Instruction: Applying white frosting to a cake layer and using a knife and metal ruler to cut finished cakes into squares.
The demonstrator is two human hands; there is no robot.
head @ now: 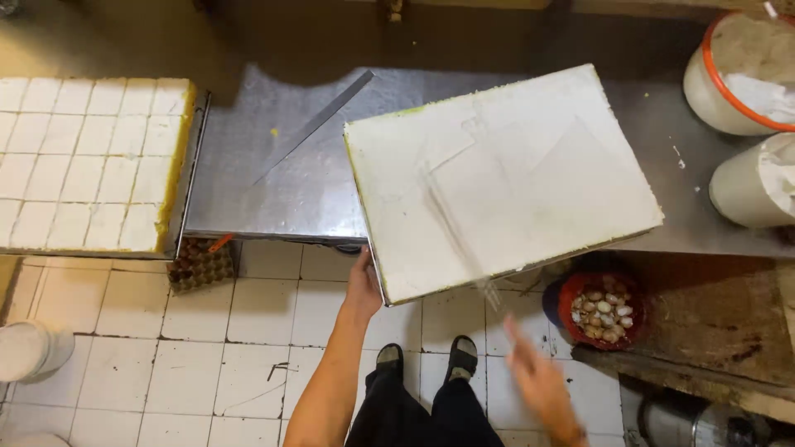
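- Head view: my left hand (362, 285) grips the near-left edge of the big cake tray (497, 178), fingers tucked under the rim and thumb side up against it. I judge that I hold it there because that corner juts out past the steel table (273, 182) and needs steadying.
- The tray sits skewed on the table, its near corner hanging over the floor just above my hand, the rest resting on the metal further away from me.
- My right hand (538, 381) is free below the tray's near edge, blurred, fingers spread and empty as far as I can tell. A thin pale strip seems to hang from the tray edge just above it, too smeared to name.
- The slab in the tray is flat and white on top, smoothly iced with faint scraped lines, and a yellow sponge edge shows along its left and far sides.
- Beyond my left hand a long metal ruler (319, 124) lies slantwise on the table.
- Far to the left of that hand sits another cake (87, 161), already cut into squares.
- To the right of my right hand stands a red bucket of eggshells (602, 310) on the floor; white tubs (737, 83) sit at the table's far right.
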